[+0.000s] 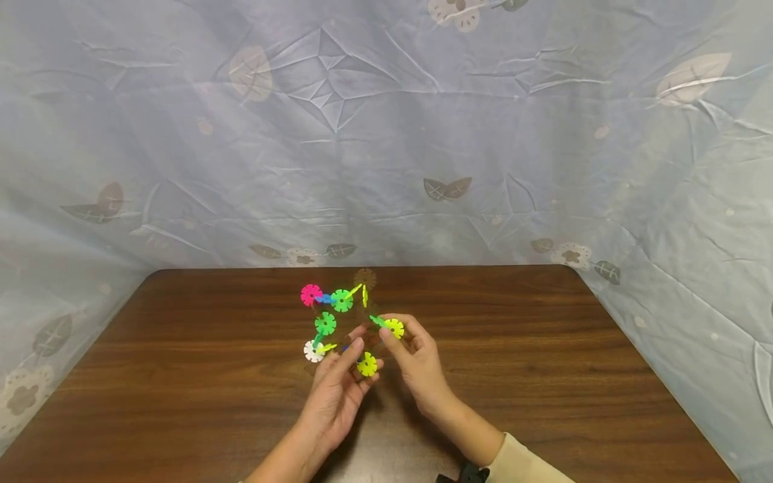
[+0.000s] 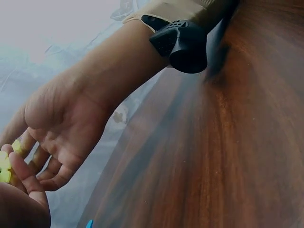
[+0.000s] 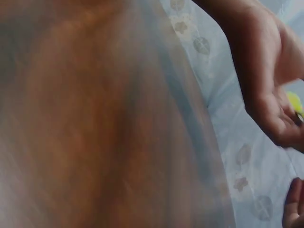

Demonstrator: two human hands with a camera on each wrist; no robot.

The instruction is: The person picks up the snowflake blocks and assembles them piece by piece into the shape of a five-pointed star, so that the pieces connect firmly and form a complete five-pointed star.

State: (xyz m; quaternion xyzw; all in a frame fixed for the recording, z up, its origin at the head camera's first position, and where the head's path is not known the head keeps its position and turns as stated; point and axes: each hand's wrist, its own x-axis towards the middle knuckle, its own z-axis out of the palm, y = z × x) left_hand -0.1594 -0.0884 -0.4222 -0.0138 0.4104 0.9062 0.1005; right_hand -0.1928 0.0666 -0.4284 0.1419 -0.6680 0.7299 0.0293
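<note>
A chain of notched plastic building discs is held up over the table. Its far part has a pink disc (image 1: 311, 295), a green disc (image 1: 341, 300) and thin yellow ones seen edge-on. On the left are another green disc (image 1: 325, 324) and a white disc (image 1: 314, 351). My left hand (image 1: 338, 396) grips the near part, thumb over a mostly hidden dark blue disc, with a yellow disc (image 1: 366, 364) at its fingers. My right hand (image 1: 423, 369) pinches a green disc (image 1: 378, 321) seen edge-on, joined to a yellow disc (image 1: 395, 328).
Underneath is a brown wood-grain table (image 1: 543, 349) with rounded far corners. A grey-blue curtain (image 1: 386, 134) with leaf prints surrounds its back and sides. A black camera (image 2: 187, 47) is strapped at my right wrist, beside a beige sleeve (image 1: 522, 463).
</note>
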